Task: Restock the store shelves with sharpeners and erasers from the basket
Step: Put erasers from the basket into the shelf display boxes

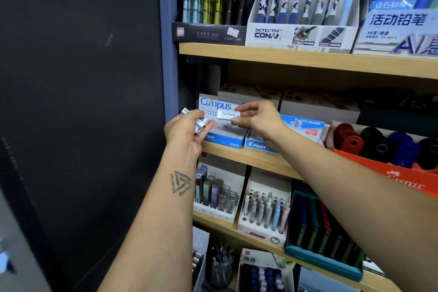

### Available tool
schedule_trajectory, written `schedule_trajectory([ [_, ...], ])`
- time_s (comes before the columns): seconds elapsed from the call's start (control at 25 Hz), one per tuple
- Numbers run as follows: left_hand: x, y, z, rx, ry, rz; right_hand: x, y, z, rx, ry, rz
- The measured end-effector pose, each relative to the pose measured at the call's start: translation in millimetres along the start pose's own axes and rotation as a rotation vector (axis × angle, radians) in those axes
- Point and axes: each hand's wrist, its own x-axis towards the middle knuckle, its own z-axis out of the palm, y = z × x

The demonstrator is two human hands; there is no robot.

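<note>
Shelf edge (239,156): right hand (258,121) pinching eraser (228,114), left hand (187,130) clutching erasers (201,123) (fingers curled).

Even, fairly bright light on the shelves — dark at left, wide-angle bending at the edges.

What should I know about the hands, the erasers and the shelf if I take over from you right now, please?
Right hand pinches one Campus eraser over the open Campus display box on the middle shelf.
Left hand holds several more erasers, waiting.
Done: cannot tell how many are already in.
Left: seat this eraser, then the ones in the left hand. The basket is out of view.
</note>
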Motion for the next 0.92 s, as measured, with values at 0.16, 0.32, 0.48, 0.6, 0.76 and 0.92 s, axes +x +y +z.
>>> schedule_trajectory([
  [0.16, 4.2, 4.0, -3.8, -0.01, 0.047, 0.006, 19.9, 0.2, 4.1, -0.458, 0.143, 0.061],
  [0.32, 3.7, 3.1, -3.8, 0.003, 0.035, -0.008, 28.4, -0.1, 23.3, -0.681, 0.086, 0.013],
  [0.48, 5.6, 3.0, -5.0, 0.012, 0.017, -0.009, 39.6, 0.5, 44.6, -0.783, 0.045, 0.081],
  [0.6, 3.2, 3.2, -5.0, 0.026, -0.09, -0.065, 41.0, 0.3, 52.0, -0.852, 0.037, 0.106],
  [0.76, 2.1, 1.4, -3.0, -0.012, -0.21, -0.144, 33.7, -7.5, 47.6, -0.769, 0.034, 0.064],
  [0.92, -1.6, -4.2, 3.1, -0.01, -0.271, -0.158, 4.6, -25.2, 18.7, -0.169, -0.116, -0.079],
])
